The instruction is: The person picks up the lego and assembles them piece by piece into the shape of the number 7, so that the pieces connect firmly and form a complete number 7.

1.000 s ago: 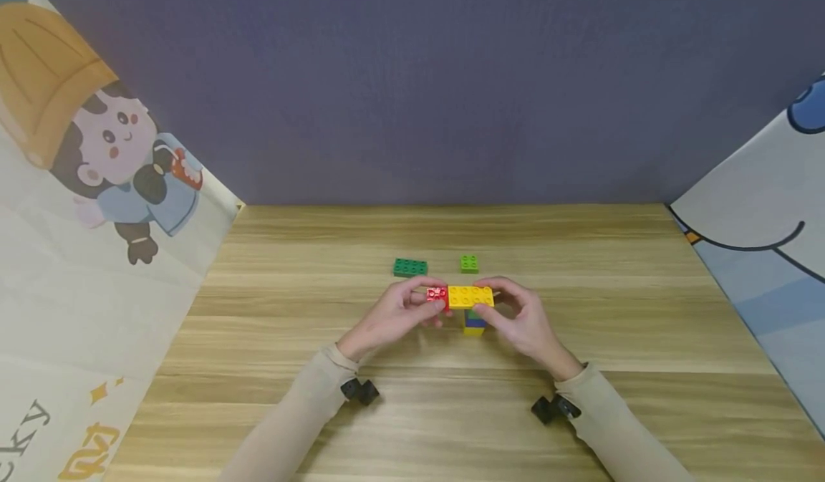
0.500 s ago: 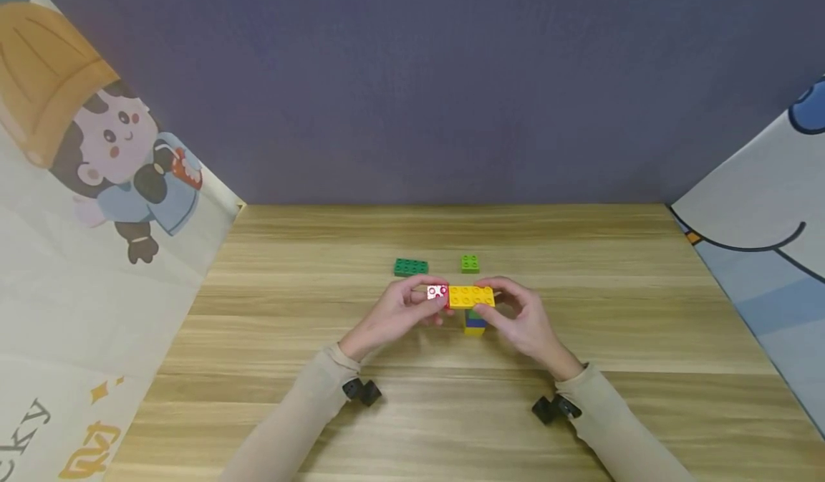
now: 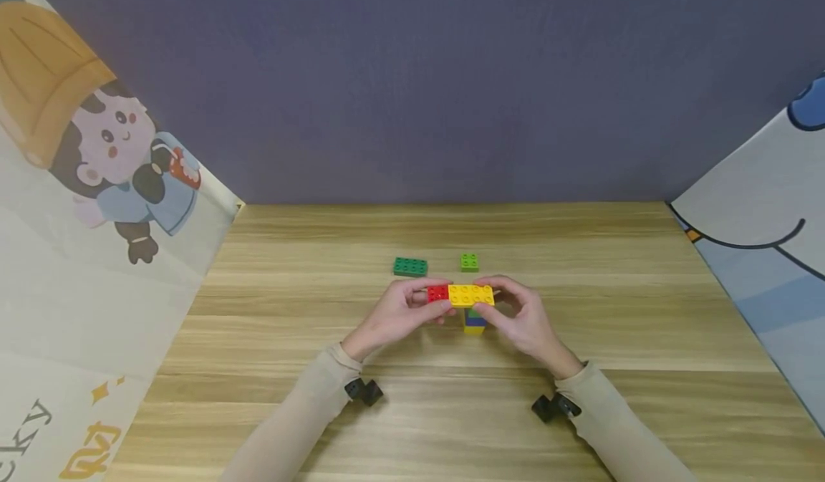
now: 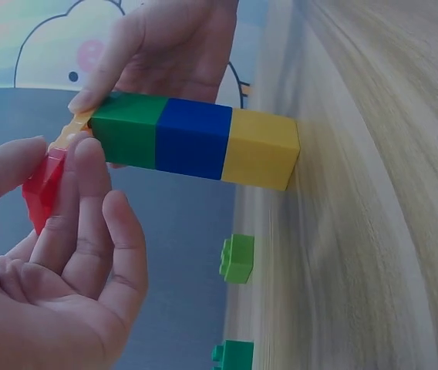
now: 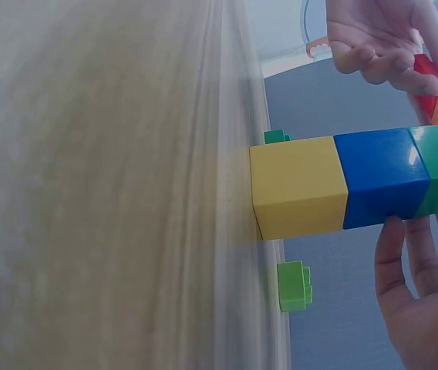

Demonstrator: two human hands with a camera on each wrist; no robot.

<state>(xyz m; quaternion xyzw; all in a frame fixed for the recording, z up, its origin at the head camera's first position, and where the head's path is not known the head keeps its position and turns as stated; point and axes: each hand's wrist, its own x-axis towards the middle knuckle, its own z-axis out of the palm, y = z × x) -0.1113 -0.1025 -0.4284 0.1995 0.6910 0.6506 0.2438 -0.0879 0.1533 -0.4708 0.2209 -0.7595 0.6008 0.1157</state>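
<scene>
A tower stands upright on the table: a yellow brick (image 4: 262, 148) at the bottom, then a blue brick (image 4: 193, 139) and a green brick (image 4: 126, 131). Across its top lies a long yellow brick (image 3: 471, 295) with studs up. My right hand (image 3: 525, 319) grips the right part of that long brick, thumb at the near side and fingers behind. My left hand (image 3: 398, 313) pinches a small red brick (image 3: 437, 293) between thumb and fingers. The red brick meets the long brick's left end and slants in the left wrist view. The left fingers partly cover it.
Behind the hands, a dark green brick (image 3: 410, 266) lies at left and a light green brick (image 3: 469, 262) at right on the wooden table (image 3: 580, 253). A dark panel (image 3: 451, 88) rises along the table's far edge, with printed sheets at both sides.
The red brick has tilted slightly, losing its bright glare. My left thumb has shifted from over its studs to its near edge. The right hand stays in place on the long yellow brick.
</scene>
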